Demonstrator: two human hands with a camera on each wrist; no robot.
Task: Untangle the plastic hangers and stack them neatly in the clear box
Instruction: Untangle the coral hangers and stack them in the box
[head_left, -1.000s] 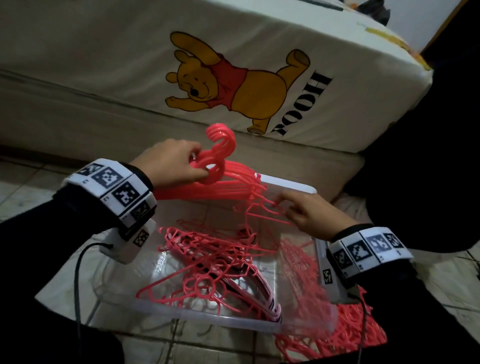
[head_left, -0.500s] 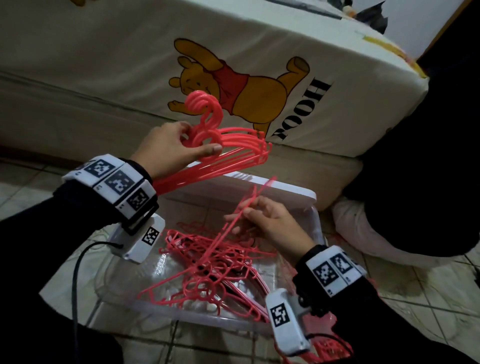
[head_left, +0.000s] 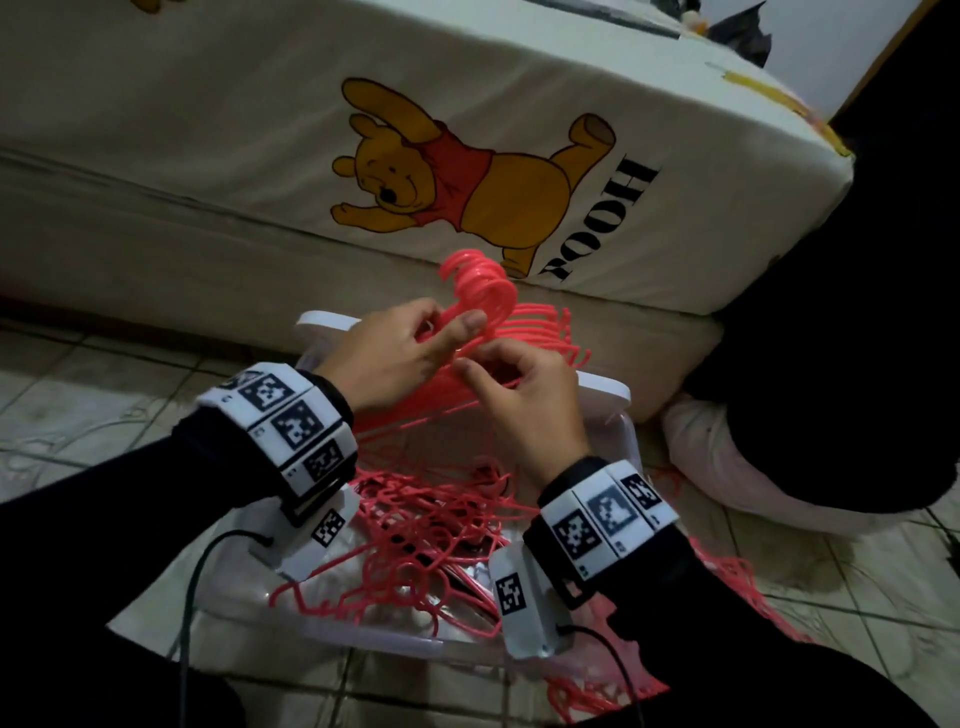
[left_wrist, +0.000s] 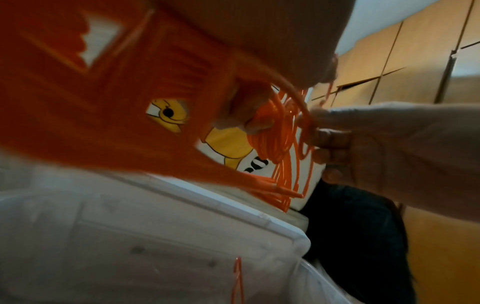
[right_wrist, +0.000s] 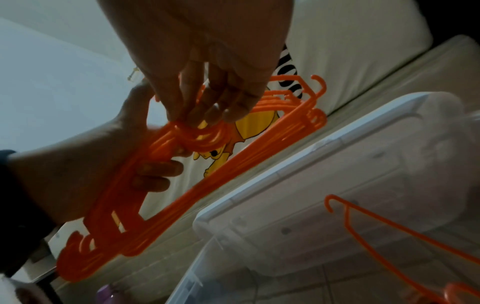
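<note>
Left hand (head_left: 387, 358): held above the far end of the clear box; fingers and thumb curled round the necks of a bunch of hangers, just under their hooks; the right wrist view shows the fingers wrapped round the stacked bars.
Right hand (head_left: 524, 400): close beside the left one, nearly touching it; fingertips (right_wrist: 207, 115) bent down onto the hooks of the same bunch, pinching at them; the left wrist view shows its curled fingers against the hook loops.
Held bunch of hangers (head_left: 488, 306): pinkish-red plastic, aligned into one flat stack; hooks point up and away toward the mattress; the shoulders run out to the right over the box's far rim.
Clear box (head_left: 605, 389): see-through plastic with a white rim, standing on the tiled floor just in front of the mattress.
Hangers in the box (head_left: 431, 525): a loose, crossed heap lying on the bottom, below both wrists; not lined up.
Hangers outside the box (head_left: 737, 582): more pink ones on the floor at the right, partly hidden by the right sleeve.
Mattress (head_left: 208, 130): cream cover printed with a yellow bear in a red top.
Floor (head_left: 78, 405): pale tiles.
Wrist bands (head_left: 285, 421): white with black square markers, one on each dark sleeve; a cable hangs from each.
</note>
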